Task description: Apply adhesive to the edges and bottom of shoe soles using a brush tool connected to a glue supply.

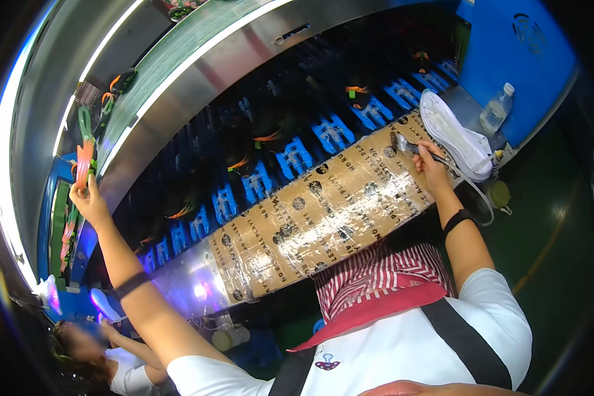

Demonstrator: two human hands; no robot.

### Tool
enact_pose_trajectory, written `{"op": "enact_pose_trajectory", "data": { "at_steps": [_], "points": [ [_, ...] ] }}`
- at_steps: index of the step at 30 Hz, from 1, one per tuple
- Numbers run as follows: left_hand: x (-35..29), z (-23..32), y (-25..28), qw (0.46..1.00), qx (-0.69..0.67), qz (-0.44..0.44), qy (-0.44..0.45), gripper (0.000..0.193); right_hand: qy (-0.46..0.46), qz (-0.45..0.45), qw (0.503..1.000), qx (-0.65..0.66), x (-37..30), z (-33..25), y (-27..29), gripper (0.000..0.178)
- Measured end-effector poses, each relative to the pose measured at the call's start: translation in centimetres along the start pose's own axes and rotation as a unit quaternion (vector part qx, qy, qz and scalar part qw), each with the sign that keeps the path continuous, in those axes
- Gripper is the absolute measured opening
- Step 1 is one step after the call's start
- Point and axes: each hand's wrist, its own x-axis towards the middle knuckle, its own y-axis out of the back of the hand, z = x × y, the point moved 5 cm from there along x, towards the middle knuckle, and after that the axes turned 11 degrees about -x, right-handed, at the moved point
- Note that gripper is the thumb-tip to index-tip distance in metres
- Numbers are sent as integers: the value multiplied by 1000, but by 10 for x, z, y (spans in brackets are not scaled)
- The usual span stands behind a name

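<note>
My left hand (92, 204) is raised at the far left, its fingers closed on the lower end of a long orange-and-green shoe sole (84, 160). On the right, my right hand (432, 168) grips a brush (402, 142) with a dark handle. Its bristles sit at or just above the taped brown covering (323, 204) of the bench; I cannot tell whether they touch. Beside this hand lies a white shoe-shaped tray (467, 153), with a pale tube running from its near end.
Behind the bench stands a row of blue holders (294, 158), some with dark shoe parts above them. A conveyor belt (171, 72) curves beyond. A clear bottle (497, 109) is beside a blue panel (521, 59). Another person (122, 363) works at lower left.
</note>
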Motion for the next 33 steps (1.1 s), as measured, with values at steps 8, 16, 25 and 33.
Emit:
{"op": "enact_pose_trajectory", "data": {
  "at_steps": [8, 16, 25, 33],
  "points": [
    [-205, 224, -66, 943, -297, -109, 103, 28, 14, 81, 994, 66, -10, 2, 21, 24],
    [-412, 252, -110, 806, -383, -212, 399, 37, -14, 83, 988, 132, -41, -4, 28, 25],
    [-458, 212, -156, 426, -568, 5, 704, 48, -63, -3, 995, 77, -81, -11, 9, 23],
    [-452, 260, -219, 225, -687, 4, 690, 56, -39, -83, 994, 52, -106, -50, -8, 20]
  ]
}}
